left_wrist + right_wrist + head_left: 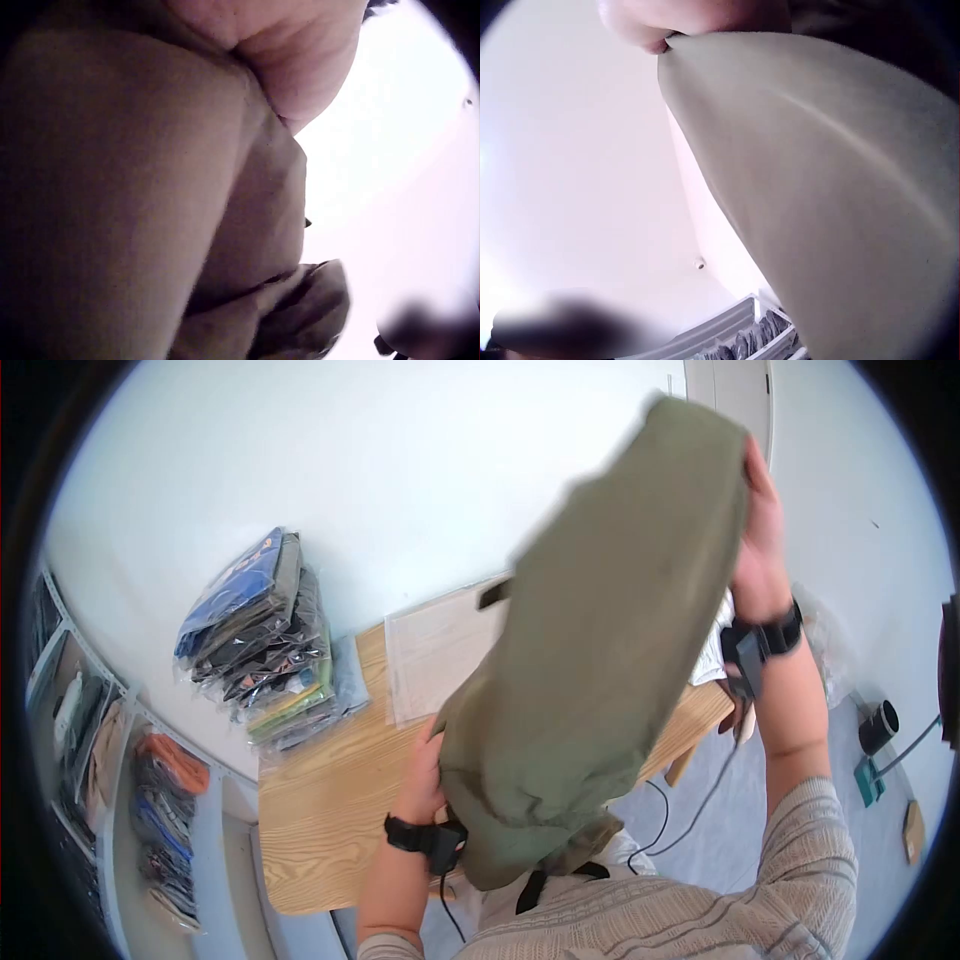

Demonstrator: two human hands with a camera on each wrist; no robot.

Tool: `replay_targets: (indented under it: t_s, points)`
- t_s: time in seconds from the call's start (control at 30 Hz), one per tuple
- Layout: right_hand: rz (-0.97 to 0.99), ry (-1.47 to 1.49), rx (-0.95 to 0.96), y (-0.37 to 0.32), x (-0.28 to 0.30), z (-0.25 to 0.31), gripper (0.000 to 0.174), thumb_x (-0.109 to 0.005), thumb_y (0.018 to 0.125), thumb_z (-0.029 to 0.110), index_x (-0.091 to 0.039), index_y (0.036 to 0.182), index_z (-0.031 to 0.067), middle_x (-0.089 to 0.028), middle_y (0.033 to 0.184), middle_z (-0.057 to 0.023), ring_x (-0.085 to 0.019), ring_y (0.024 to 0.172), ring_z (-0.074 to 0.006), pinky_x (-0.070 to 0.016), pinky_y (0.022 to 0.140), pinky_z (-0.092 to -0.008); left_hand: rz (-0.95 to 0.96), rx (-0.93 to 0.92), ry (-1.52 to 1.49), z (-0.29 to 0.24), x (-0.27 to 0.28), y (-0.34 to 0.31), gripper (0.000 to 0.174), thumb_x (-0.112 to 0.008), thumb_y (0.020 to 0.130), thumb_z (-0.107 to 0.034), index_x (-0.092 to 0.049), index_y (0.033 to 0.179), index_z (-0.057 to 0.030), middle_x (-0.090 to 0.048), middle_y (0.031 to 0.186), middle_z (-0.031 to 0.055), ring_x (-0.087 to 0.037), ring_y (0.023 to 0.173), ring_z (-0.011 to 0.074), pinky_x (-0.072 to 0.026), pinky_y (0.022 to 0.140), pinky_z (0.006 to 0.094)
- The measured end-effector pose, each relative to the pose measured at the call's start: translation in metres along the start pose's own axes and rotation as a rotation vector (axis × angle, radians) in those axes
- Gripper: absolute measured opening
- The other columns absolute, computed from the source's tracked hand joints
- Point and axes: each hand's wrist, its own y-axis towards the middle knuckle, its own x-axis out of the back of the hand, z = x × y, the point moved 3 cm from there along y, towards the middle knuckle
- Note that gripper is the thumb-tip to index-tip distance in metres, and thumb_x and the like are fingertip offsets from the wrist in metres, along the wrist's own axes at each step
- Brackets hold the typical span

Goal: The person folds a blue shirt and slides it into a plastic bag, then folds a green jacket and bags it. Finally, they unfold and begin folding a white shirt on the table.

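A long olive-green cloth garment [610, 620] is held up in front of the body, slanting from upper right to lower left. My right hand [762, 550] grips its upper edge, its fingers partly hidden behind the cloth. In the right wrist view, that hand [697, 15] pinches a corner and the cloth [802, 165] hangs from it. Lower down, my left hand [425, 770] holds the left edge, fingers mostly behind the fabric. The left wrist view shows the palm of this hand [300, 60] against folds of the cloth [112, 187]. A short dark tab [494, 594] sticks out from the garment's left side.
Behind the garment stands a wooden table [320, 840] with a stack of bagged folded clothes [265, 630] and a flat clear plastic bag [435, 645]. Shelves [130, 800] with more clothes line the left. Cables [690, 825] hang at the right, above the floor.
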Motion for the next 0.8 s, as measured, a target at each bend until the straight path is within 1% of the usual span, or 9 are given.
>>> replay_targets:
  t_s: [0.07, 0.2, 0.33, 0.4, 0.43, 0.5, 0.57, 0.7, 0.8]
  points:
    - [-0.214, -0.104, 0.123, -0.055, 0.005, 0.01, 0.052, -0.041, 0.097, 0.042, -0.052, 0.126, 0.0008, -0.054, 0.129, -0.0178, -0.052, 0.117, -0.0322, -0.0382, 0.104, -0.045, -0.253, -0.204, 0.145, -0.02, -0.009, -0.008, 0.036, -0.056, 0.091, -0.009, -0.05, 0.125, -0.0004, -0.06, 0.117, 0.0091, -0.06, 0.1, 0.0181, -0.0489, 0.087, 0.0321]
    - [-0.774, -0.265, 0.235, -0.181, 0.019, -0.02, 0.045, -0.042, 0.098, 0.038, -0.051, 0.126, 0.0046, -0.055, 0.127, -0.0121, -0.053, 0.114, -0.0257, -0.0422, 0.098, -0.0391, -0.315, -0.289, 0.224, -0.039, -0.024, -0.017, 0.033, -0.056, 0.09, -0.006, -0.05, 0.122, -0.0008, -0.061, 0.112, 0.0066, -0.058, 0.099, 0.0139, -0.048, 0.085, 0.0282]
    - [-0.989, -0.744, 0.092, -0.282, 0.071, -0.059, 0.038, -0.054, 0.092, 0.019, -0.051, 0.127, 0.0036, -0.058, 0.118, -0.0049, -0.054, 0.109, -0.0178, -0.0425, 0.094, -0.0321, -0.247, -0.29, 0.363, -0.05, -0.043, -0.021, 0.028, -0.056, 0.089, -0.003, -0.052, 0.117, -0.0016, -0.059, 0.113, 0.0059, -0.056, 0.102, 0.014, -0.0453, 0.088, 0.0286]
    - [-1.129, -1.071, -0.482, -0.309, 0.082, -0.081, 0.043, -0.056, 0.087, 0.008, -0.047, 0.129, 0.0006, -0.058, 0.12, -0.007, -0.056, 0.106, -0.0166, -0.0424, 0.092, -0.0305, -0.258, -0.301, 0.382, -0.049, -0.043, -0.02, 0.031, -0.057, 0.086, 0.003, -0.051, 0.116, -0.0023, -0.056, 0.116, 0.0054, -0.051, 0.108, 0.0135, -0.0406, 0.094, 0.0275]
    - [-1.136, -1.062, -0.483, -0.309, 0.084, -0.082, 0.043, -0.056, 0.087, 0.008, -0.047, 0.129, 0.0006, -0.058, 0.12, -0.007, -0.056, 0.106, -0.0166, -0.0424, 0.092, -0.0305, -0.257, -0.292, 0.389, -0.049, -0.044, -0.02, 0.031, -0.057, 0.086, 0.003, -0.051, 0.116, -0.0023, -0.056, 0.116, 0.0054, -0.051, 0.108, 0.0135, -0.0406, 0.094, 0.0275]
    - [-1.227, -1.409, 0.072, -0.298, 0.074, -0.061, 0.037, -0.06, 0.083, 0.004, -0.051, 0.119, -0.0017, -0.051, 0.125, -0.0079, -0.052, 0.111, -0.0159, -0.0407, 0.095, -0.0309, -0.309, -0.419, 0.558, -0.052, -0.047, -0.027, 0.036, -0.056, 0.083, 0.007, -0.051, 0.116, -0.0028, -0.055, 0.116, 0.0057, -0.051, 0.109, 0.0147, -0.0396, 0.095, 0.028]
    - [-1.127, -1.358, 0.123, -0.267, 0.056, -0.051, 0.033, -0.058, 0.084, 0.003, -0.053, 0.116, -0.0011, -0.053, 0.123, -0.0088, -0.051, 0.115, -0.0179, -0.0394, 0.097, -0.0316, -0.28, -0.408, 0.554, -0.056, -0.061, -0.036, 0.037, -0.056, 0.081, 0.008, -0.051, 0.116, -0.0028, -0.055, 0.115, 0.0058, -0.051, 0.109, 0.015, -0.0393, 0.096, 0.0283]
    - [-0.59, -1.75, -0.199, -0.185, 0.021, -0.066, 0.033, -0.057, 0.09, 0.012, -0.052, 0.122, 0.003, -0.055, 0.122, -0.0094, -0.051, 0.115, -0.0192, -0.0387, 0.099, -0.0313, -0.2, -0.431, 0.594, -0.056, -0.089, -0.072, 0.041, -0.061, 0.075, 0.011, -0.052, 0.113, -0.0026, -0.055, 0.116, 0.0073, -0.051, 0.109, 0.015, -0.0389, 0.096, 0.029]
    - [-0.397, -1.525, -0.461, -0.139, 0.035, -0.085, 0.041, -0.053, 0.095, 0.03, -0.052, 0.124, 0.0017, -0.057, 0.121, -0.0115, -0.051, 0.115, -0.0197, -0.0381, 0.099, -0.0285, -0.202, -0.589, 0.864, -0.057, -0.102, -0.113, 0.032, -0.063, 0.069, 0.012, -0.062, 0.096, -0.0046, -0.059, 0.096, 0.0052, -0.058, 0.091, 0.0161, -0.0445, 0.08, 0.027]
